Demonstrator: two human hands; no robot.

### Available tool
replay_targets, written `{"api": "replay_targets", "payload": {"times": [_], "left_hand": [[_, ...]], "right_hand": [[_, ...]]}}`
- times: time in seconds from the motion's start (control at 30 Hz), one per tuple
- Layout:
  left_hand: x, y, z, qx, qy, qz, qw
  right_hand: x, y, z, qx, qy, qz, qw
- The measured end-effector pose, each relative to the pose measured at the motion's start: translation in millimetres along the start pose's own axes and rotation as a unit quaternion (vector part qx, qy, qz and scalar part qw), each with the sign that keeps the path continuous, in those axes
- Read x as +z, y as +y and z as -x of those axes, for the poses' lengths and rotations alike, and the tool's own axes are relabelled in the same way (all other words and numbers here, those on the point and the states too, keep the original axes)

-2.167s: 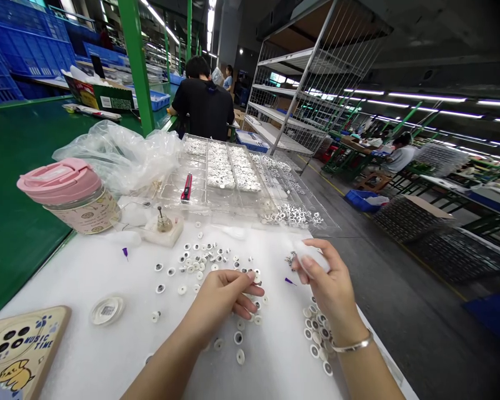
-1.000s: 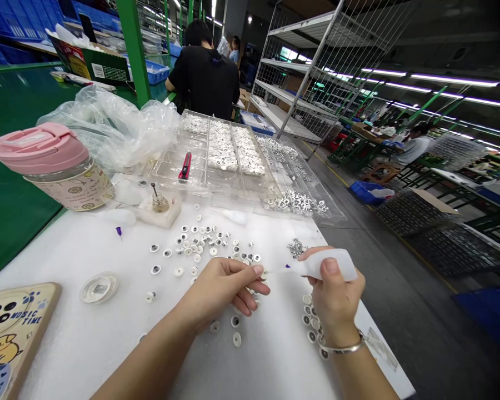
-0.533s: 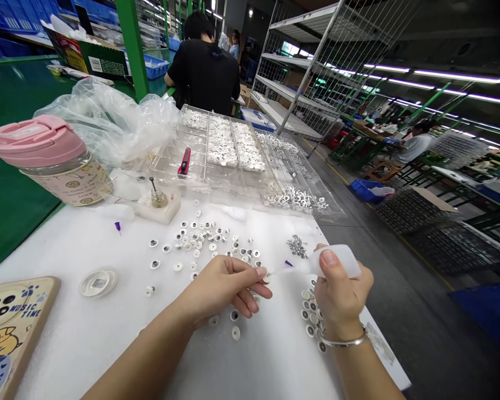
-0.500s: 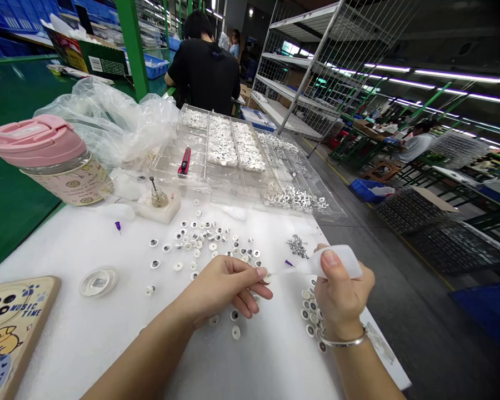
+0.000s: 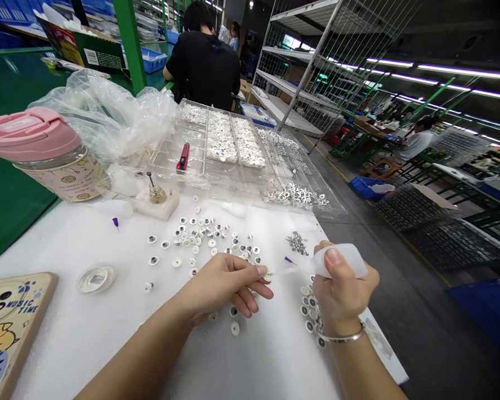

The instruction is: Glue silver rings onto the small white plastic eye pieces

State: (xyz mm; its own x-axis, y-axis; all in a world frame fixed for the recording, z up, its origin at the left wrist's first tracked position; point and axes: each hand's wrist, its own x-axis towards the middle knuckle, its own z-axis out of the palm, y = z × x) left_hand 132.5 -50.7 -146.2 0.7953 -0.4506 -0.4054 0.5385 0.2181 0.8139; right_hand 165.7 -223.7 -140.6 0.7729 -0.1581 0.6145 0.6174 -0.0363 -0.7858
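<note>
Applying adhesive, it seems: the right hand [image 5: 344, 297] clamps a squeeze bottle [image 5: 339, 260], its nozzle [image 5: 287, 270] at a tiny plastic eye [image 5: 267, 275] pinched by the left hand [image 5: 225, 289]; a steady dab looks needed next.

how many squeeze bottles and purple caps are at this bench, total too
squeeze bottles: 3 (one in the right hand, two lying on the white foam sheet)
purple caps: 2 (both lying on the foam)
total: 5
</note>
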Motion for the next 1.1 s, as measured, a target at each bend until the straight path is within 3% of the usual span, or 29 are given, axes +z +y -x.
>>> {"api": "replay_targets", "payload": {"times": [0.43,1.1], "left_hand": [[-1.1,-1.2,-0.8,0.000,-0.014,0.000,1.000],[-0.3,1.6,0.0,-0.008,-0.007,-0.013,1.000]], "right_hand": [[2.3,0.7,0.7,-0.069,-0.006,-0.002,0.998],[2.9,3.8,0.9,-0.071,0.016,-0.011,0.997]]}}
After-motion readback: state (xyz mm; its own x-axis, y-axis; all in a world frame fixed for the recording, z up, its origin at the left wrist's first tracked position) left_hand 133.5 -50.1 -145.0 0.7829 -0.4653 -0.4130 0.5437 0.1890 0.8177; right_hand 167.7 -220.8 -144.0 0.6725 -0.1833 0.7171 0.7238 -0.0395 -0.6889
